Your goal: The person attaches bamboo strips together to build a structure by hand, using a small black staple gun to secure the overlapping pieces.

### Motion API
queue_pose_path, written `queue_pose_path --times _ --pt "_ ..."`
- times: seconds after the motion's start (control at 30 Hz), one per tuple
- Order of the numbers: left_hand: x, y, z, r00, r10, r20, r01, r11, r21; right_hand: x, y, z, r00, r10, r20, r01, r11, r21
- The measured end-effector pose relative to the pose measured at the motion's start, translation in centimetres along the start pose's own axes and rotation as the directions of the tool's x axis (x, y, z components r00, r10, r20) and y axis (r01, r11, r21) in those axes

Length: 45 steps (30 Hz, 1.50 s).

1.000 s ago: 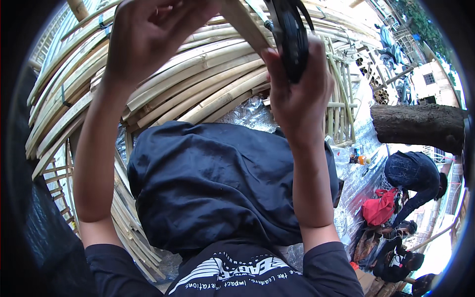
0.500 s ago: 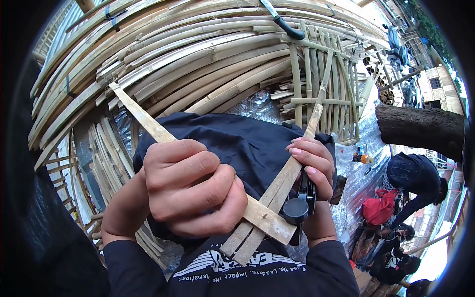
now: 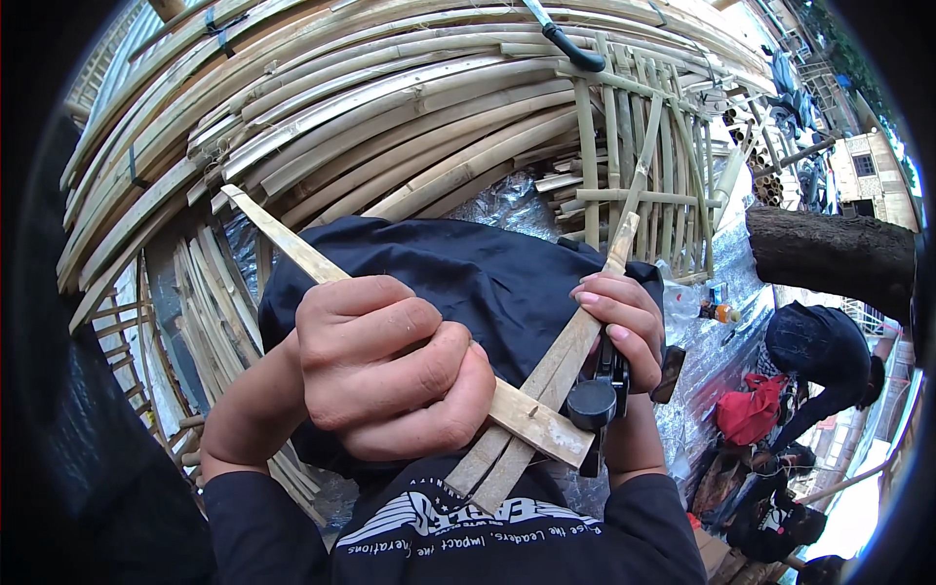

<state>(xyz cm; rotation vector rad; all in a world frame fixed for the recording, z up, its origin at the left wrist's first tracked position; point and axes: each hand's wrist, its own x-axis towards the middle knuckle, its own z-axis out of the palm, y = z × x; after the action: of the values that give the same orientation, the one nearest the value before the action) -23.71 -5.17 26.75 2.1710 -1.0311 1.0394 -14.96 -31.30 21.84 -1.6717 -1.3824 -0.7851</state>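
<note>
Bamboo strips (image 3: 546,366) crossed, tight in both fisted hands (image 3: 390,375), over dark lap cloth (image 3: 487,268), outdoors amid stacked bamboo (image 3: 390,117).

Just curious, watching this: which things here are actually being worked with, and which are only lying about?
In use:
left hand gripping a flat pale bamboo slat
right hand holding crossed bamboo strips and a black tool

Lying about:
stacked curved bamboo poles
red bag
</note>
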Motion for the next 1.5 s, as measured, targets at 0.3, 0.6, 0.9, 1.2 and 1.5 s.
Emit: queue_pose_path --times 0.3,0.6,0.9,1.2,1.5 --pt "-0.2 0.2 0.3 0.999 -0.038 0.001 0.038 0.999 -0.003 -0.2 0.1 0.1 1.000 0.015 -0.002 -0.015 1.000 0.012" --pt "-0.4 -0.3 1.2 0.996 -0.032 -0.078 0.030 0.999 -0.019 -0.8 0.3 0.5 0.999 0.041 -0.032 -0.040 0.999 0.033" --pt "-0.9 -1.1 1.6 0.996 -0.015 -0.094 0.011 0.999 -0.037 -1.5 0.4 0.5 0.993 0.115 -0.029 -0.114 0.993 0.012" --pt "-1.2 -1.1 1.8 0.995 -0.067 -0.076 0.062 0.996 -0.057 -2.1 -0.1 0.7 0.983 0.156 -0.099 -0.159 0.987 -0.021" --pt "-1.5 -1.9 1.6 0.996 -0.002 -0.087 0.001 1.000 -0.006 -1.9 -0.4 1.0 0.970 0.227 -0.088 -0.226 0.974 0.023"
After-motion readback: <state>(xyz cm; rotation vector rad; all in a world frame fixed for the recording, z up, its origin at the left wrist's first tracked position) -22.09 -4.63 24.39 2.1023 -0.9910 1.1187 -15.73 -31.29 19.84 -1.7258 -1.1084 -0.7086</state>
